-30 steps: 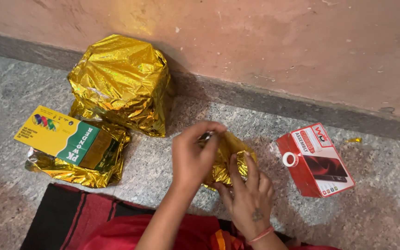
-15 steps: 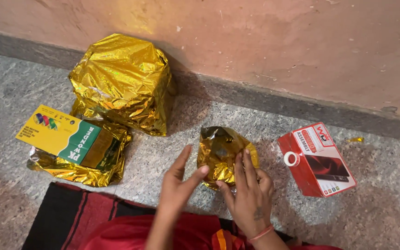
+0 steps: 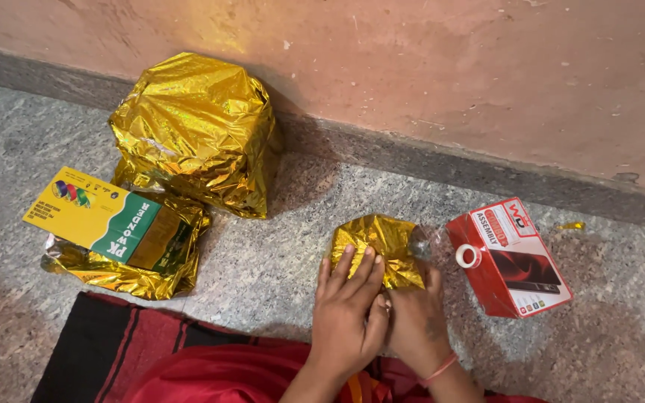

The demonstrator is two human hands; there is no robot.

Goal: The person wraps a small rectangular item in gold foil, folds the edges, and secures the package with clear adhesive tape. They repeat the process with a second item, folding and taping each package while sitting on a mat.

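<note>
The small gold-foil parcel (image 3: 379,242) sits on the speckled stone floor (image 3: 278,261), near the middle of the view and just ahead of the person's lap. The left hand (image 3: 349,317) lies flat on its near face, fingers straight and spread, pressing the foil down rather than closing around it. The right hand (image 3: 416,317) is tucked against the parcel's near right corner, partly behind the left; it touches the foil, but whether its fingers pinch the wrap cannot be told.

To the parcel's right, just beside it, stands a red carton (image 3: 513,257) with a small roll of clear tape (image 3: 468,256) resting against its left edge; a scrap of clear film fills the narrow gap between carton and parcel, so that side is tight. To the left the floor lies open up to a yellow-and-green box (image 3: 98,216) lying on a sheet of gold foil (image 3: 125,280). Behind that box a large gold-wrapped bundle (image 3: 195,130) rests close to the pink wall (image 3: 449,67) and its grey skirting (image 3: 427,160). Bare floor runs between the small parcel and the skirting. A red and black cloth (image 3: 136,351) covers the floor at the near edge, under the forearms
</note>
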